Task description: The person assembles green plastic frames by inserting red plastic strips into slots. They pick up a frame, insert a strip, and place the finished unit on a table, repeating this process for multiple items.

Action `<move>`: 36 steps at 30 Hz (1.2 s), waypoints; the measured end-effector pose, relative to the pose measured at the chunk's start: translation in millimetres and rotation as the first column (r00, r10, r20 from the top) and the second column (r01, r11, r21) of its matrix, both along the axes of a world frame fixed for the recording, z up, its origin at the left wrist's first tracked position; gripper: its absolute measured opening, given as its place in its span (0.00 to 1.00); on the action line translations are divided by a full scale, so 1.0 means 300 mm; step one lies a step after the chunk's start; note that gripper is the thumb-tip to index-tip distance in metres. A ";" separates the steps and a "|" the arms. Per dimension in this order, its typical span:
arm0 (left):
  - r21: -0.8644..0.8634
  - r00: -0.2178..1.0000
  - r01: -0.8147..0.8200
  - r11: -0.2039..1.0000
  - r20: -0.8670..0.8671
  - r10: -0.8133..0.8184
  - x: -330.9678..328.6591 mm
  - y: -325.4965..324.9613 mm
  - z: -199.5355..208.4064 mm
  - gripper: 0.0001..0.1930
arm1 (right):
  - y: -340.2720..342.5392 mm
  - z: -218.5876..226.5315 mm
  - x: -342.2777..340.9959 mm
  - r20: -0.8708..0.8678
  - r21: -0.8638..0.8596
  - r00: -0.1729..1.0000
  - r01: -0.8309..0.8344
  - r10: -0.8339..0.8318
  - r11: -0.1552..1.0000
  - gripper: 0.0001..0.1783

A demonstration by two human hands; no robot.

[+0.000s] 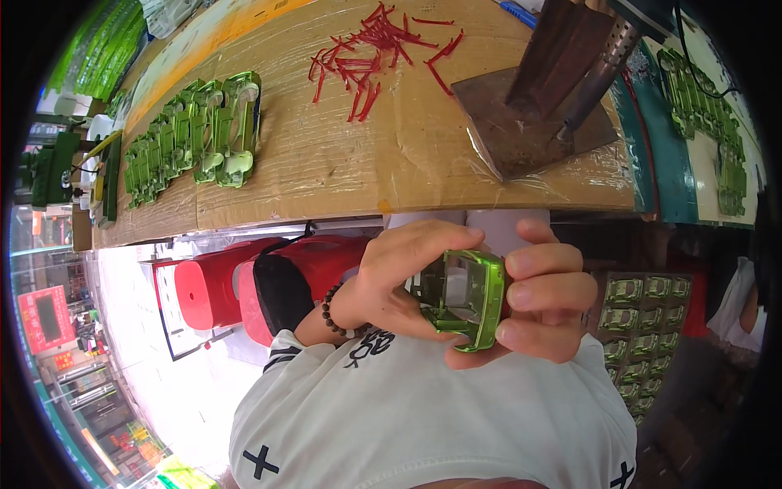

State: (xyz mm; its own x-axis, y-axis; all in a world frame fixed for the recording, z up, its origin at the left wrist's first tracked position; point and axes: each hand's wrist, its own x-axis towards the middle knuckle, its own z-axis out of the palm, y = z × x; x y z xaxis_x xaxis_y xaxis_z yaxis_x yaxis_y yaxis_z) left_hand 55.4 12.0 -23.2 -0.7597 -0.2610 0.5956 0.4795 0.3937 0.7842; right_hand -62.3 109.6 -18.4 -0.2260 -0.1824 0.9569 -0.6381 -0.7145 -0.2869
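Observation:
Just beyond the front edge of the table, close to my chest, both hands hold a shiny green plastic shell with a clear window-like middle, looking like a toy car body. My left hand is wrapped round its left side, thumb and fingers at the top and bottom edges. Fingers of my right hand curl against its right side. Part of the shell is hidden by the fingers. On the table, a loose pile of thin red plastic strips lies ahead of my hands.
Rows of similar green shells stand at the table's left; more shells lie far right. A brown metal plate carries an upright metal piece and a perforated tube. Below right is a tray of green shells; red stools stand left.

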 end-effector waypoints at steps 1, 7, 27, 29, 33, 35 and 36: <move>0.014 1.000 -0.002 1.000 0.014 0.002 0.002 0.003 -0.004 0.35 | 0.008 0.004 -0.002 -0.004 0.028 1.000 -0.006 0.006 1.000 0.26; -0.044 0.999 -0.046 0.998 -0.025 0.045 0.001 -0.004 -0.003 0.34 | 0.023 0.003 0.000 0.025 0.070 0.995 -0.098 0.097 0.993 0.25; -0.130 0.986 -0.064 0.990 0.147 0.083 0.069 -0.057 0.045 0.33 | 0.020 -0.079 -0.010 0.585 0.025 0.503 -0.795 0.636 0.606 0.28; -0.123 0.980 -0.034 0.992 0.193 0.057 0.066 -0.063 0.046 0.33 | 0.026 -0.090 -0.012 0.696 -0.122 0.286 -0.857 0.658 0.501 0.31; -0.040 0.966 -0.056 0.998 0.250 0.064 0.053 -0.051 0.059 0.17 | 0.042 -0.073 -0.029 0.731 -0.585 -0.392 -0.781 0.558 0.218 0.34; 0.059 0.955 -0.214 0.975 0.222 0.196 0.033 -0.030 0.076 0.07 | 0.050 -0.085 -0.034 0.699 -0.624 -0.455 -0.765 0.552 0.159 0.32; 0.192 0.937 -0.291 0.937 0.252 0.240 0.035 -0.004 0.069 0.06 | 0.055 -0.093 -0.036 0.681 -0.643 -0.485 -0.754 0.549 0.131 0.32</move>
State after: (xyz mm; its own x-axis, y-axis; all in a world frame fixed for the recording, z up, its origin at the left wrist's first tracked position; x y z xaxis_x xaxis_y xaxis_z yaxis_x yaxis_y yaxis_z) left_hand 65.8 10.7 -2.4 -0.7494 -0.5777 0.3235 0.1857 0.2856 0.9402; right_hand -73.2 126.3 -46.3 -0.1759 -0.9379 0.2991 0.9755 -0.2070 -0.0753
